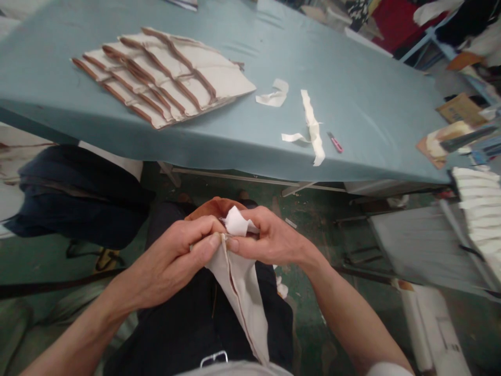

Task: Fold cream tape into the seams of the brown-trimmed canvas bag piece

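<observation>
Over my lap, a cream fabric piece (pixel 248 295) with a brown-edged seam hangs from both hands. My left hand (pixel 176 258) pinches its upper end at the seam between thumb and fingers. Close beside it, my right hand (pixel 276 237) grips the same end, its thumb pressed on the cloth. A crumpled white strip (pixel 237 222) sticks up at the right-hand fingers; how it joins the fabric is hidden. Brown material (pixel 217 205) shows behind the fingers, partly covered by them.
On the blue-covered table (pixel 364 120) ahead lie overlapping cream pieces with brown edges (pixel 223 78), white scraps (pixel 311 122) and a small pink-handled cutter (pixel 335 142). Dark cloth (pixel 78 193) hangs at left. Pleated white material (pixel 479 209) sits at right.
</observation>
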